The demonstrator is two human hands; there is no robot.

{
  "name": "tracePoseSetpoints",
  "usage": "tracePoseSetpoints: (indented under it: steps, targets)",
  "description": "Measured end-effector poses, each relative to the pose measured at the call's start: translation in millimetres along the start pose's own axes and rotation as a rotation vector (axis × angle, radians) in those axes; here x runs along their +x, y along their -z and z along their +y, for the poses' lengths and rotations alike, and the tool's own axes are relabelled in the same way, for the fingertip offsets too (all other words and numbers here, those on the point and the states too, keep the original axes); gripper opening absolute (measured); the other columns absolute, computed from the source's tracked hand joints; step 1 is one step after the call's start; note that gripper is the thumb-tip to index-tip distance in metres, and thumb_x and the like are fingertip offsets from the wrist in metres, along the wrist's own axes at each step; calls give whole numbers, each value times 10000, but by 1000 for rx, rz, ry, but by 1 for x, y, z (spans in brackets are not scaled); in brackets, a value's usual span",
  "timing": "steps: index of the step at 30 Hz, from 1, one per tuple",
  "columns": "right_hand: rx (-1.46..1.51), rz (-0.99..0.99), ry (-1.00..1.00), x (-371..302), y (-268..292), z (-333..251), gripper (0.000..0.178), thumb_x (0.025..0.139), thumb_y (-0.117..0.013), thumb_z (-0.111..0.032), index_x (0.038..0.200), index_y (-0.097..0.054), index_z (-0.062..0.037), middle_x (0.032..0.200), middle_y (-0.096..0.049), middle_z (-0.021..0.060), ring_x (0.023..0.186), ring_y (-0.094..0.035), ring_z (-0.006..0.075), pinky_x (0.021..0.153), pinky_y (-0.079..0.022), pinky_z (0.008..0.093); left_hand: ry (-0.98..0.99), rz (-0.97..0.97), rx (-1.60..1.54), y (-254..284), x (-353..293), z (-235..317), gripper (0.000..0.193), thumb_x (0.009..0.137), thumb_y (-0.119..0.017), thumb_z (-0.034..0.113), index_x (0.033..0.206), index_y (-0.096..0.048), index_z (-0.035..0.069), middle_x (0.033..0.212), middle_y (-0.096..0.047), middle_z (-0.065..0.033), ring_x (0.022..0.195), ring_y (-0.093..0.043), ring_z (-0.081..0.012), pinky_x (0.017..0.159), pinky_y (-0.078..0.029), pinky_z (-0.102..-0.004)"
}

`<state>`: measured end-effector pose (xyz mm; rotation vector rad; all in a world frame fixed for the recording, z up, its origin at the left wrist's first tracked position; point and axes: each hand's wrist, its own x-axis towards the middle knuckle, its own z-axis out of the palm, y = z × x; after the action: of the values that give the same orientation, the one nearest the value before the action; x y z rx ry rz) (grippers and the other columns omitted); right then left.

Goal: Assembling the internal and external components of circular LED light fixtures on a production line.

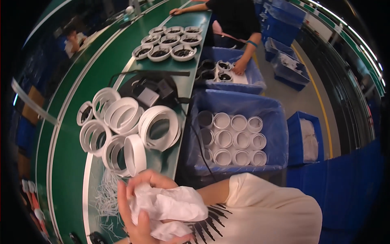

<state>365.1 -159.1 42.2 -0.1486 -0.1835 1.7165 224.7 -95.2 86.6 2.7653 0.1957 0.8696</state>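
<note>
A crumpled white cloth (172, 203) is bunched between my two hands, close to my body at the table's near right edge. My left hand (136, 223) comes up from the lower edge, its thumb and fingers about the cloth's left side. From the right, my right hand (154, 179) reaches over the cloth's far side, fingers bent against it; the cloth covers part of them. Just beyond my hands, several white plastic rings (135, 154) lie piled on the green table. Left of my hands is a heap of thin white strips (107, 199).
White ring-shaped housings with dark insides (160, 53) stand in rows farther up the table. Black cables and a grey block (148, 97) lie between. At right, a lined blue bin (280, 134) holds white rings (241, 139). Another person's hand (239, 67) reaches into the farther bin.
</note>
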Motion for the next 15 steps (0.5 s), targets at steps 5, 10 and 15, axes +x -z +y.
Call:
tracePoseSetpoints:
  steps: [5,10,15]
  targets:
    - [-659,-113,628,-21,16,11,919,714,-670,-274,1373,-42,-148,1312,-271,98,1167,-354,182,937,-326,310,-318,6,-106,-11,12,5,357,667,-683,203,942,-556,15,1025,-509,-214,901,-538,-402,753,-466,-446]
    - [103,-561,-76,-39,11,-7,1085,608,-734,-204,1381,26,-182,1383,-177,103,1227,-319,207,935,-362,320,-373,-221,-196,14,27,15,206,664,-675,24,854,-598,10,924,-587,-157,784,-597,-347,689,-487,-423]
    - [-954,-447,519,-21,23,32,1017,551,-759,-57,1355,-138,-67,1163,-417,56,1065,-428,144,882,-363,268,-671,-242,-71,-25,0,-23,528,684,-615,325,1081,-479,5,1070,-440,-203,930,-503,-373,723,-446,-414]
